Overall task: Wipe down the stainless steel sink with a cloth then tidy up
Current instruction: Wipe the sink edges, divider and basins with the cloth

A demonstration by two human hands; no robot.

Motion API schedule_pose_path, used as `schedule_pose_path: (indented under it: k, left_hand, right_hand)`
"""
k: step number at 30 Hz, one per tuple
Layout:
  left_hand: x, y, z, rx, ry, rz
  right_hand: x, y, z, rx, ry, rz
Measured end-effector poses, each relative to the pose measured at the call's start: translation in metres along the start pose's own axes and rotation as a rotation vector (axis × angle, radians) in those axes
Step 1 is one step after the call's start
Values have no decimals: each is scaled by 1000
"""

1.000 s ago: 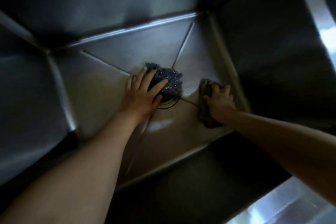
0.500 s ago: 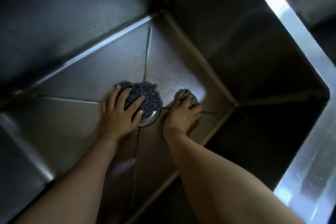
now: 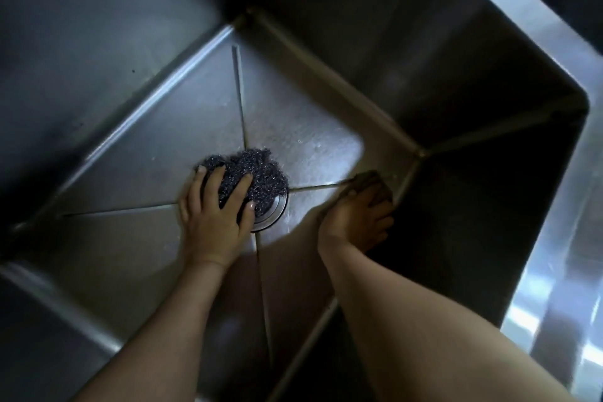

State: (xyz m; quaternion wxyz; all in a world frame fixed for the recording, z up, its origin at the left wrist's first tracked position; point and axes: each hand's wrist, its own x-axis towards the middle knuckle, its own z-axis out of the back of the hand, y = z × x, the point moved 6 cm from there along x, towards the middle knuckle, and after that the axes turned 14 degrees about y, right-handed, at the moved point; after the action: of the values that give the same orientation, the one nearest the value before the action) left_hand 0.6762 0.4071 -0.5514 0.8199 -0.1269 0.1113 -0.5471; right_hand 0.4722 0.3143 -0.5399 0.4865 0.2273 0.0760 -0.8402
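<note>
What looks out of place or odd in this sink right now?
Only the dark scouring pad: it sits on the drain, hiding most of its ring, under the left hand. The cloth is under the right hand. No spill or damage shows.

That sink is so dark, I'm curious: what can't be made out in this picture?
Head view only.
- Drain: mostly covered by the scouring pad and left hand.
- Cloth: largely under the right hand, blurred; grip or flat press unclear.
- Sink wall beside the right hand: lost in shadow.
- Sink rim: cut off by the right edge.
</note>
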Motion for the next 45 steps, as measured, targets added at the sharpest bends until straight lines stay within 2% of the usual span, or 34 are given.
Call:
schedule_pose_path:
  k: [7,12,17,22,25,32,35,38,40,42,45]
  left_hand:
    - [0,-2,0,4,-8,-8]
    - [0,-2,1,-22,29,25]
    - [0,-2,-1,-22,53,31]
    - [1,-3,0,-6,39,19]
    - [1,-2,0,-26,50,27]
    - [0,-1,0,-45,48,43]
    - [-1,-2,1,-34,40,43]
    - [0,-2,0,-33,53,51]
    - [1,-2,0,-16,56,50]
    - [1,-3,0,0,58,48]
    - [2,-2,-1,-16,77,51]
  right_hand:
    - [22,42,10,-57,-70,209]
    - [65,51,40,21,-37,135]
    - [42,33,27,-11,-42,78]
    - [22,52,11,-171,53,364]
    - [36,70,16,-235,52,430]
    - [75,80,35,-169,50,364]
    - [66,65,37,-63,42,254]
    - [43,52,24,-71,46,173]
    - [21,55,9,-132,47,282]
    - [2,70,-1,-206,24,489]
    - [8,97,-4,-288,120,657]
